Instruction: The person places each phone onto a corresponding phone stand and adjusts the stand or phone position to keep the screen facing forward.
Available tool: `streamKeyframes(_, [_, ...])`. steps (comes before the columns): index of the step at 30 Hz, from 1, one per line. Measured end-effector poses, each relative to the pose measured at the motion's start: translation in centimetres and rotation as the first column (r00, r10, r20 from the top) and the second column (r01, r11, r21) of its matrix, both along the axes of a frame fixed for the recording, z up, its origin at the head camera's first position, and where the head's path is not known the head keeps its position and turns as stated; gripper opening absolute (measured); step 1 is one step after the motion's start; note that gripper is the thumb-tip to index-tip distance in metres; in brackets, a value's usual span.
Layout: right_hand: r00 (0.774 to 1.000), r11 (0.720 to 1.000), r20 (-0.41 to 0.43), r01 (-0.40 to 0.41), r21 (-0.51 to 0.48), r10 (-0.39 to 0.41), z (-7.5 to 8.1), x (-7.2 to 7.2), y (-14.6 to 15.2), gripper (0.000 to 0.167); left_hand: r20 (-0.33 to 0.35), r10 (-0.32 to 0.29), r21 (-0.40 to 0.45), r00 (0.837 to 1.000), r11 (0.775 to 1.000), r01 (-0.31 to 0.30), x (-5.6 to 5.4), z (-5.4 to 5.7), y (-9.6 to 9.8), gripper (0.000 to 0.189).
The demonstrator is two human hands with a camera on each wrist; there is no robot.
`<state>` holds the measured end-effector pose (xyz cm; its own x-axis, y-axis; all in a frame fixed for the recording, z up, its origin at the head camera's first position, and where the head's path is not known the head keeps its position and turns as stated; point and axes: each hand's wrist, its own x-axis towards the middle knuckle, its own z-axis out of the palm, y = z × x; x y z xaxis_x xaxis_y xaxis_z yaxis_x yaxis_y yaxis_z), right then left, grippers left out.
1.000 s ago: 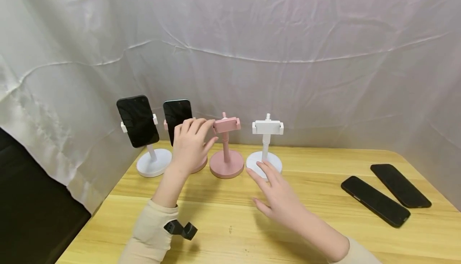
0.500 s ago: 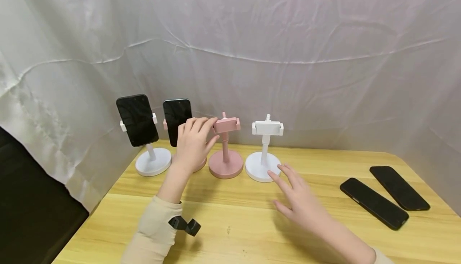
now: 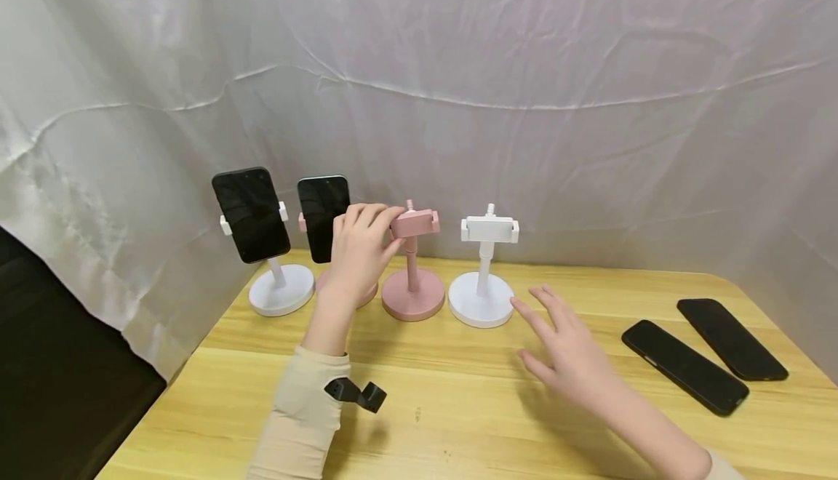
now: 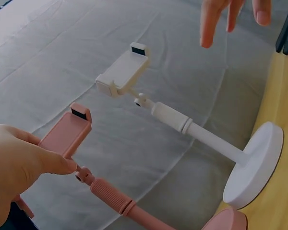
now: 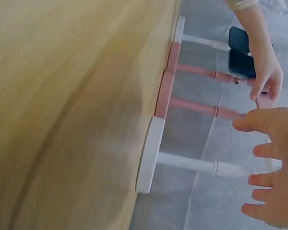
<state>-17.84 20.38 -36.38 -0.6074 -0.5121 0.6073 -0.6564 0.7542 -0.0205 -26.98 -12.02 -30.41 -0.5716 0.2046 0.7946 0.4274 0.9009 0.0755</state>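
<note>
My left hand (image 3: 358, 251) grips the left end of the clamp on a pink phone stand (image 3: 414, 224). In the left wrist view the thumb (image 4: 57, 163) lies along the clamp's lower edge, while the fingers reach behind it. That clamp holds no phone. To its right stands a white phone stand (image 3: 489, 230), likewise without a phone. My right hand (image 3: 569, 353), fingers spread and holding nothing, hovers over the table right of the white base. The right wrist view shows its relaxed fingers (image 5: 261, 179).
At the left, a white stand (image 3: 281, 291) and another pink stand (image 5: 201, 72) carry upright phones, a black phone (image 3: 251, 214) and a second phone (image 3: 322, 207). Two black phones (image 3: 684, 365) lie on the wooden table (image 3: 458, 422) at the right. A grey curtain (image 3: 524, 138) hangs behind.
My left hand has shifted slightly right, its thumb coming in against the pink clamp. My right hand has moved right, away from the white stand's base.
</note>
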Motion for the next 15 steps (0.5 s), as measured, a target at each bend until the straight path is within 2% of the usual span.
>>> streamKeyframes(3, [1.000,1.000,-0.008,0.020,0.000,-0.020,0.1,-0.1,0.7,0.073,0.002,0.006,-0.006,1.000,1.000,-0.006,0.0,0.1,0.1,0.040])
streamKeyframes(6, [0.999,0.999,-0.021,0.047,0.007,-0.047,0.3,-0.2,1.4,0.074,-0.005,0.008,-0.006,1.000,1.000,-0.008,0.0,0.1,0.1,0.041])
streamKeyframes(11, [0.997,0.998,-0.050,0.067,0.012,-0.066,0.6,-0.4,2.5,0.060,-0.014,0.002,-0.013,1.000,1.000,-0.002,-0.1,0.0,0.0,0.040])
streamKeyframes(15, [0.996,0.997,-0.051,0.075,0.010,-0.074,0.9,-0.6,3.4,0.056,-0.021,-0.001,-0.021,1.000,1.000,0.001,-0.1,0.1,-0.2,0.040])
